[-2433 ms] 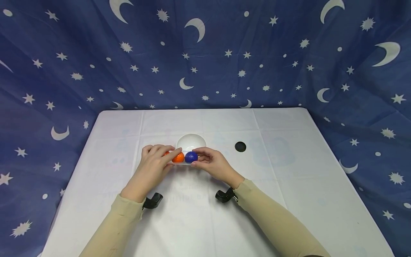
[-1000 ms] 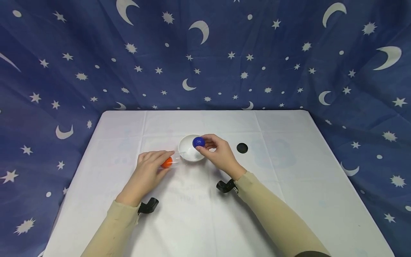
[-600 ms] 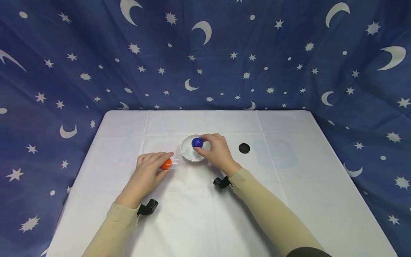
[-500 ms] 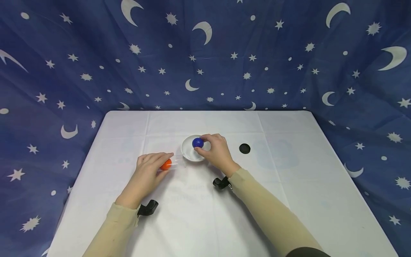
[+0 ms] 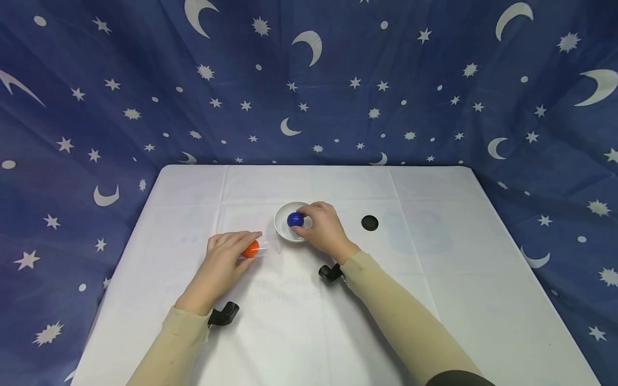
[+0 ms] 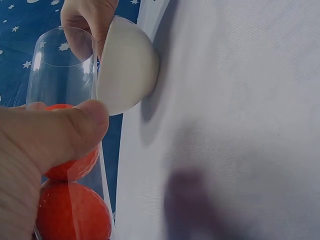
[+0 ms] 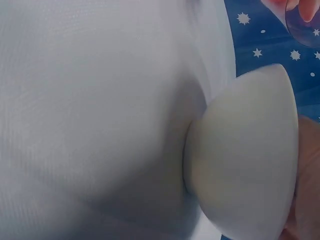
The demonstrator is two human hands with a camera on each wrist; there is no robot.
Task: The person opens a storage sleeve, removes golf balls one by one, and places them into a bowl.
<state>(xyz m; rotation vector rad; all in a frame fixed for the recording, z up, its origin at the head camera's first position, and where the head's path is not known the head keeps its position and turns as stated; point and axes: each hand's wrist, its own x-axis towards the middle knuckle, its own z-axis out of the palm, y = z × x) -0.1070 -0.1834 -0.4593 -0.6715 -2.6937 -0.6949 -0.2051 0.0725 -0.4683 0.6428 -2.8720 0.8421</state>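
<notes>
My left hand (image 5: 219,268) holds a clear plastic tube (image 6: 55,85) lying on its side in the head view, its open end toward the bowl. Two orange golf balls show inside it in the left wrist view, the nearer one (image 6: 75,212) fully in sight and the other (image 6: 80,169) partly behind my thumb. Between the thumb and fingers of my right hand (image 5: 325,229) is a blue golf ball (image 5: 295,220), within the outline of the white bowl (image 5: 281,228). In the right wrist view the bowl's wall (image 7: 245,155) hides the ball.
A flat black disc (image 5: 369,223) lies right of the bowl on the white-covered table (image 5: 299,332). Behind the table hangs a blue cloth (image 5: 328,64) with moons and stars. Black camera mounts (image 5: 224,313) stick out from both wrists.
The right hand has drawn the blue golf ball out of the tube's open end and carried it over to the bowl, lowering slightly lately. The left hand has shifted the tube left.
</notes>
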